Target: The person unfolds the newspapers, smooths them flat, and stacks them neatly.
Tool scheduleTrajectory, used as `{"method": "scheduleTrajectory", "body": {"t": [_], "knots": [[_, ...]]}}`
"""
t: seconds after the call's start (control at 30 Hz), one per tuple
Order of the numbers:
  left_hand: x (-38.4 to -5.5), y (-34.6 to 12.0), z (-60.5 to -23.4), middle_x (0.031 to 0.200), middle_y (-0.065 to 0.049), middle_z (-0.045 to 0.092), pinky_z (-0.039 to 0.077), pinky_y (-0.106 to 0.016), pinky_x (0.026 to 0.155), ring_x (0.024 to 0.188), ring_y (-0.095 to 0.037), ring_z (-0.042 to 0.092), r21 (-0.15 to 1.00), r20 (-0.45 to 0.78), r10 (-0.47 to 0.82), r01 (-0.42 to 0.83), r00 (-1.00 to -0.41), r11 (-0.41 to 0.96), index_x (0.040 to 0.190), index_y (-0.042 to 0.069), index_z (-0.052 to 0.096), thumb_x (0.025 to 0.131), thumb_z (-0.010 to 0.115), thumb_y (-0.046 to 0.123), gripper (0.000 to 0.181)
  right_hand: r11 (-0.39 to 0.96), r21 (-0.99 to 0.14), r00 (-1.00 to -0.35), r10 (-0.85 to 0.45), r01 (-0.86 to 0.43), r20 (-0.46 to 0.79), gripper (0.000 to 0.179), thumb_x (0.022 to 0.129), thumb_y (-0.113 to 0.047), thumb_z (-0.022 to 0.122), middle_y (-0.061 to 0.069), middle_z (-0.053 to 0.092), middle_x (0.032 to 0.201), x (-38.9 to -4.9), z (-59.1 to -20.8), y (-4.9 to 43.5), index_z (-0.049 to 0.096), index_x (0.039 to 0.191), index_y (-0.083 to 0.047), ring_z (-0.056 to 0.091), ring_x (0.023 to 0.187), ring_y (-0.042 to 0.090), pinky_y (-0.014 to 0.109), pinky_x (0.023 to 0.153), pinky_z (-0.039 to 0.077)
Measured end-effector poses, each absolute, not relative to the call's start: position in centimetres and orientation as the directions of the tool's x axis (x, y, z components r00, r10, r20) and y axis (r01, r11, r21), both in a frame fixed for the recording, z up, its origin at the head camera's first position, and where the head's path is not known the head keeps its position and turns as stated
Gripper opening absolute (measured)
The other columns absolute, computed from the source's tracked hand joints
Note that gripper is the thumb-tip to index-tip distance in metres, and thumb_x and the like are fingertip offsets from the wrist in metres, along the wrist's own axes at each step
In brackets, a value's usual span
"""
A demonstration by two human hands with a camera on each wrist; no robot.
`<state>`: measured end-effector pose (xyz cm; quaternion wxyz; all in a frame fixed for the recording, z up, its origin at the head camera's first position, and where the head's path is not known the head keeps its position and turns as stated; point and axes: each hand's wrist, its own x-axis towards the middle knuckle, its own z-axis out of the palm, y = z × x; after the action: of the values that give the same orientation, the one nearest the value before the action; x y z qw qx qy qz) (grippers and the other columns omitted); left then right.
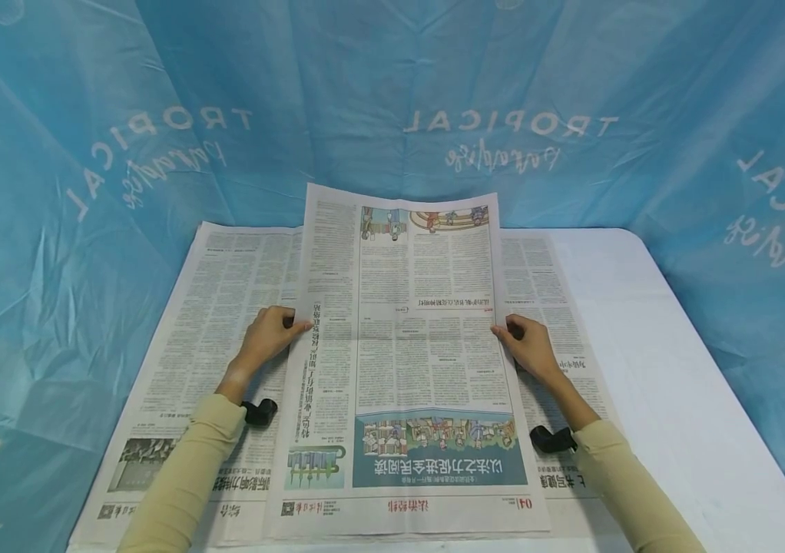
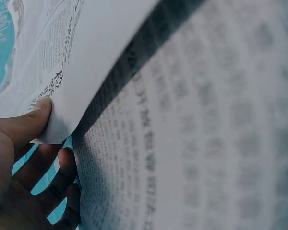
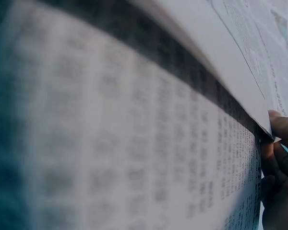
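Observation:
A folded newspaper page (image 1: 427, 353) with a blue illustrated panel near its lower edge is held slightly raised in the head view. At its left edge my left hand (image 1: 266, 338) pinches the paper between thumb and fingers. My right hand (image 1: 529, 346) pinches the opposite edge at about the same height. In the left wrist view the thumb (image 2: 41, 112) lies on top of the sheet, with the other fingers below. The right wrist view shows the right thumb (image 3: 279, 125) on the paper's edge. Beneath lies a wider spread newspaper (image 1: 226, 284).
A white table (image 1: 683, 399) bears the papers, its surface showing at the right. Blue curtains (image 1: 392, 77) printed with lettering hang behind and on both sides. Small black devices (image 1: 261, 412) are at the wrists, by the light sleeves (image 1: 181, 476).

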<state>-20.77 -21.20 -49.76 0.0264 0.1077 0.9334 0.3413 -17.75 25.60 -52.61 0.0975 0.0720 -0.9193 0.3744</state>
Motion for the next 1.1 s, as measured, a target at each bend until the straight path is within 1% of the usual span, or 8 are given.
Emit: {"method": "scheduleTrajectory", "body": {"t": [0.13,0.27,0.37,0.7,0.8,0.93,1.0,1.1], "knots": [[-20.8,-21.1,-49.8,0.066,-0.005,0.064,0.037,-0.028,0.053,0.056,-0.014,0.050,0.636,0.023,0.205,0.173,-0.979,0.752,0.081,0.005,0.071,0.092,0.069,0.028,0.025,0.713,-0.669,-0.971,-0.071,-0.210,0.229,0.019,0.093,-0.017,0.069,0.013,0.066,0.076,-17.8,-52.6,25.6,0.068,0.093,0.002,0.052,0.062,0.014,0.026,0.058,0.042],[-21.0,-21.1,-49.8,0.057,-0.002,0.051,0.031,-0.026,0.049,0.051,-0.013,0.041,0.623,0.024,0.204,0.174,-0.979,0.762,0.071,0.007,0.065,0.091,0.070,0.028,0.030,0.716,-0.666,-0.972,-0.074,-0.208,0.223,0.020,0.093,-0.017,0.068,0.012,0.066,0.076,-17.8,-52.5,25.5,0.069,0.094,0.002,0.053,0.062,0.015,0.026,0.058,0.042],[-21.1,-21.0,-49.8,0.056,0.000,0.047,0.028,-0.026,0.049,0.050,-0.013,0.038,0.618,0.022,0.201,0.172,-0.979,0.768,0.069,0.007,0.062,0.090,0.071,0.028,0.031,0.721,-0.662,-0.972,-0.076,-0.208,0.223,0.019,0.093,-0.017,0.068,0.012,0.066,0.075,-17.8,-52.3,25.4,0.069,0.095,0.002,0.053,0.062,0.015,0.027,0.059,0.042],[-21.3,-20.8,-49.6,0.064,-0.004,0.061,0.035,-0.027,0.051,0.054,-0.014,0.048,0.612,-0.038,0.182,0.121,-0.983,0.781,0.083,0.003,0.070,0.089,0.073,0.026,0.023,0.736,-0.641,-0.969,-0.090,-0.220,0.230,0.018,0.092,-0.014,0.069,0.012,0.065,0.072,-17.9,-52.0,25.3,0.068,0.093,0.004,0.053,0.060,0.015,0.028,0.058,0.043],[-21.4,-20.6,-49.4,0.058,-0.001,0.052,0.032,-0.026,0.050,0.052,-0.013,0.043,0.607,-0.070,0.165,0.089,-0.984,0.790,0.076,0.005,0.065,0.088,0.074,0.026,0.026,0.732,-0.646,-0.971,-0.094,-0.218,0.221,0.018,0.092,-0.014,0.069,0.012,0.065,0.072,-17.9,-52.0,25.2,0.068,0.093,0.004,0.052,0.059,0.015,0.028,0.058,0.042],[-21.7,-20.4,-49.3,0.053,0.003,0.031,0.023,-0.025,0.049,0.050,-0.013,0.028,0.596,-0.102,0.156,0.066,-0.982,0.801,0.058,0.012,0.043,0.087,0.075,0.027,0.045,0.728,-0.653,-0.974,-0.099,-0.211,0.204,0.017,0.092,-0.014,0.068,0.011,0.063,0.070,-18.0,-52.0,25.2,0.067,0.092,0.003,0.050,0.057,0.014,0.027,0.055,0.040],[-21.8,-20.3,-49.3,0.052,0.004,0.028,0.022,-0.025,0.049,0.051,-0.013,0.027,0.591,-0.111,0.155,0.060,-0.982,0.804,0.056,0.014,0.040,0.087,0.075,0.027,0.048,0.726,-0.658,-0.977,-0.094,-0.199,0.192,0.018,0.093,-0.015,0.068,0.011,0.063,0.069,-18.0,-51.9,25.2,0.067,0.091,0.003,0.049,0.056,0.014,0.027,0.055,0.039],[-21.8,-20.3,-49.2,0.052,0.004,0.031,0.024,-0.025,0.050,0.053,-0.014,0.030,0.592,-0.123,0.146,0.046,-0.982,0.805,0.055,0.014,0.045,0.087,0.075,0.027,0.045,0.728,-0.663,-0.981,-0.075,-0.175,0.177,0.023,0.093,-0.017,0.068,0.014,0.065,0.073,-18.0,-51.7,25.1,0.068,0.096,0.005,0.052,0.059,0.016,0.028,0.056,0.041]]}}
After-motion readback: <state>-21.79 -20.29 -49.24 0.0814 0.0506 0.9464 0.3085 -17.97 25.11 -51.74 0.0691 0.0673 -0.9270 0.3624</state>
